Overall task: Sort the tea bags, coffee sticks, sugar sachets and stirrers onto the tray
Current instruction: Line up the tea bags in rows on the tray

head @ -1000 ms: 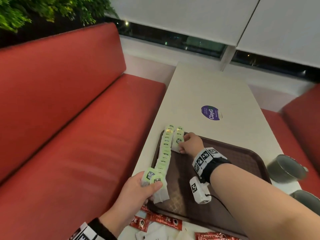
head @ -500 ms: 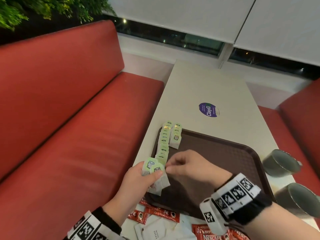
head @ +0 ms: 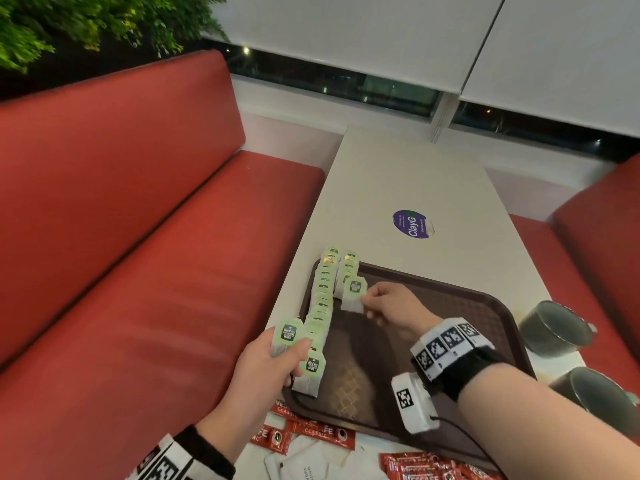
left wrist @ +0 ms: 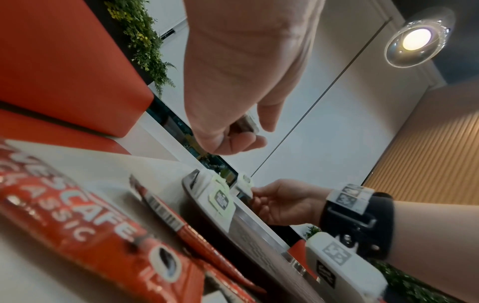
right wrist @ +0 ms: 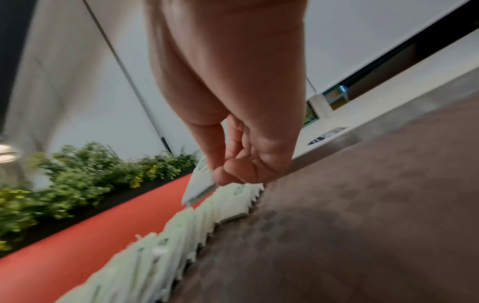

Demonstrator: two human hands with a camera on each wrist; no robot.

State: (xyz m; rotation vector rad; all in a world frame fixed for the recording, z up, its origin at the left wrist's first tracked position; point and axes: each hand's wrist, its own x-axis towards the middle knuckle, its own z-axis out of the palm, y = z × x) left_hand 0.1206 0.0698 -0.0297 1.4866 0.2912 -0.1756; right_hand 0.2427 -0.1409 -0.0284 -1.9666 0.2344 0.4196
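A brown tray (head: 450, 299) lies on the white table. Two rows of green-tagged tea bags (head: 323, 292) run along its left side. My right hand (head: 367, 301) pinches one tea bag (head: 354, 294) just above the near end of the shorter row; the right wrist view shows that tea bag (right wrist: 199, 184) hanging from my fingers over the rows. My left hand (head: 287, 344) holds a tea bag (head: 288, 333) at the tray's near-left corner, over another tea bag (head: 310, 374) on the tray. Red coffee sticks (head: 322, 434) and white sugar sachets (head: 304, 462) lie in front of the tray.
Two dark grey cups (head: 554, 327) stand to the right of the tray. A purple sticker (head: 412, 224) marks the table beyond it. Red bench seats (head: 138, 271) flank the table on both sides. In the left wrist view a coffee stick (left wrist: 85, 235) lies close to the camera.
My right hand took a tea bag from beside my left hand and carried it forward to the shorter row. My left hand stayed at the tray's near-left corner with fewer bags.
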